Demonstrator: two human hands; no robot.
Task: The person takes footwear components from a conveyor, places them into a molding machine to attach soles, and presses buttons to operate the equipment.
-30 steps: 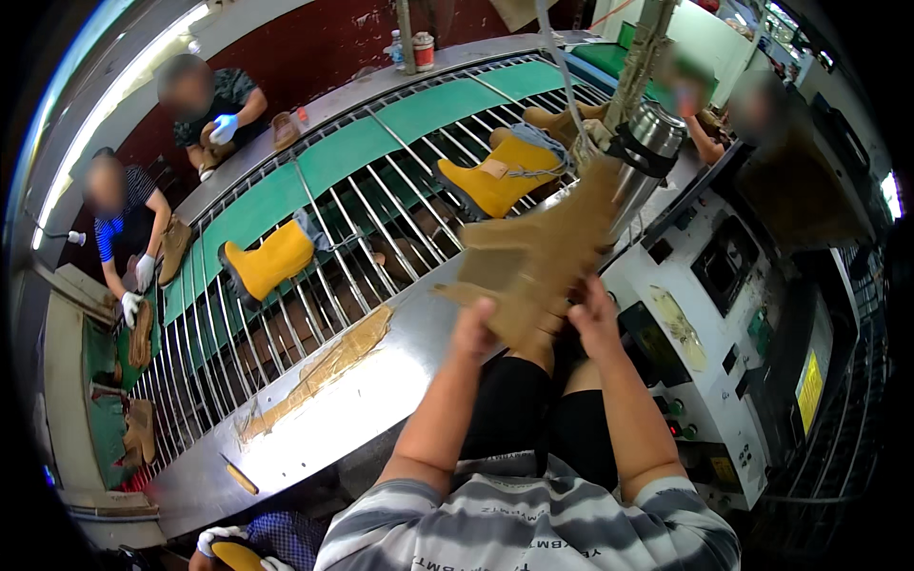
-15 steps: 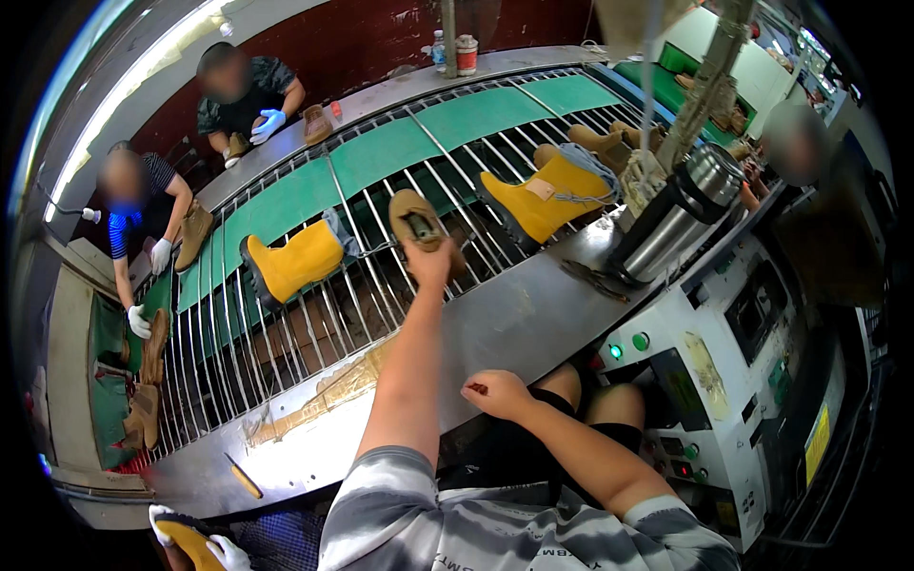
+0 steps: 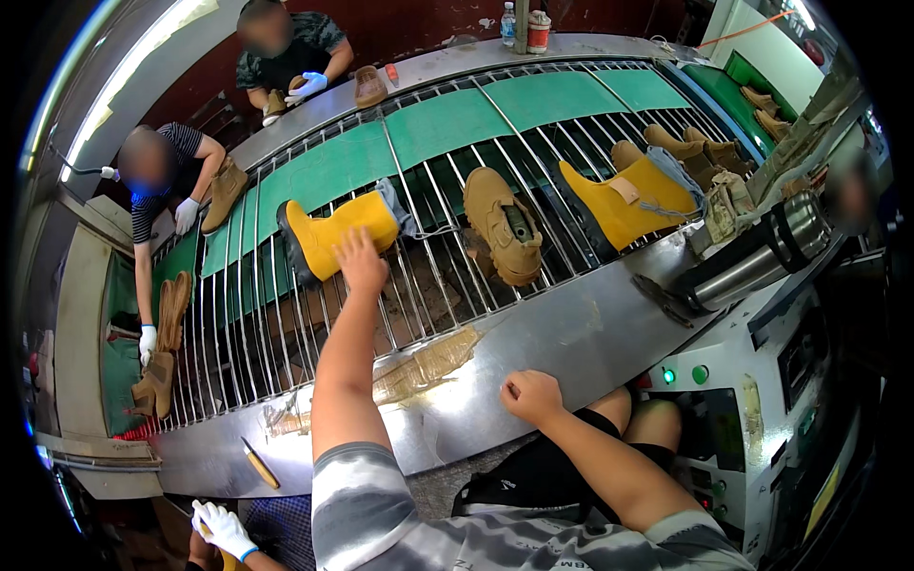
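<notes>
Yellow boot mould (image 3: 338,233) under left hand (image 3: 360,262), wire-rack conveyor (image 3: 438,205).

Left hand reaches out flat, fingers spread, touching near edge of yellow boot mould; no grip closed on it. Mould lies on its side on the rack. Right hand (image 3: 531,395) clenched in a loose fist, holding nothing, resting on steel ledge (image 3: 571,333) nearer the person than the mould. Tan boot (image 3: 505,224) lies right of the mould; second yellow mould (image 3: 624,200) further right. Steel flask (image 3: 752,257) beyond that.
</notes>
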